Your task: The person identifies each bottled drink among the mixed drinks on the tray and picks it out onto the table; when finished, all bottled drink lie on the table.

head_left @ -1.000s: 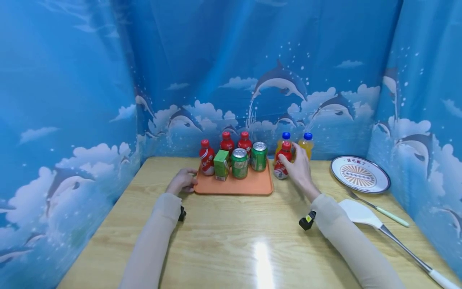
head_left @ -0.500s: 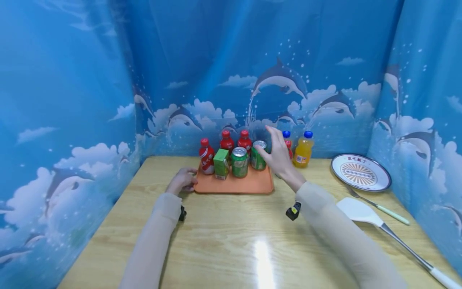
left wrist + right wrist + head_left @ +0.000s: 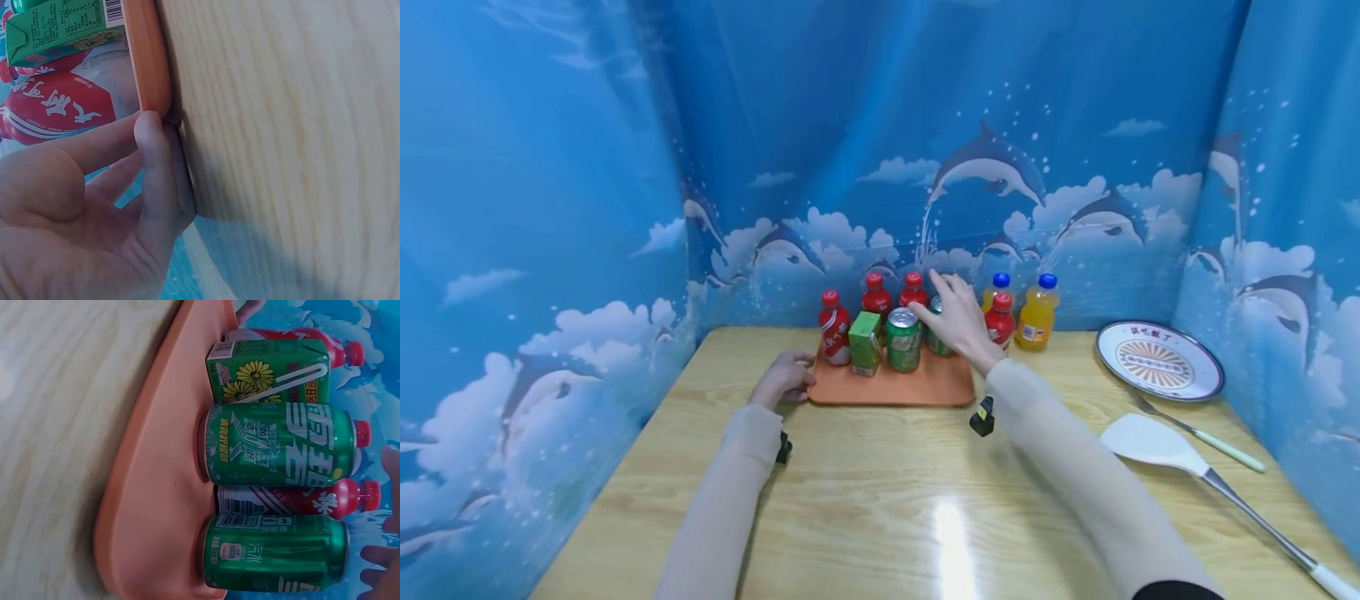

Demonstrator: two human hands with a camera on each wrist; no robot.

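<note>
Tray point(image 3: 887, 390) holds 3 bottles point(image 3: 834, 335), 2 cans point(image 3: 903, 342), 1 carton point(image 3: 865, 346); left hand point(image 3: 782, 380) pinches its corner, right hand point(image 3: 958, 320) loose.

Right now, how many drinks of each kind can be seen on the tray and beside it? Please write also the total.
Red bottles: 4
Yellow bottles with blue caps: 2
Green cans: 2
Green carton: 1
Total: 9 drinks

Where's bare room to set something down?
Along the front of the orange tray, before the green soda cans and carton; on the wooden table between the sleeves; between the rightmost yellow-drink bottle and plate. Crowded: the tray's back, around the red-capped bottles.
</note>
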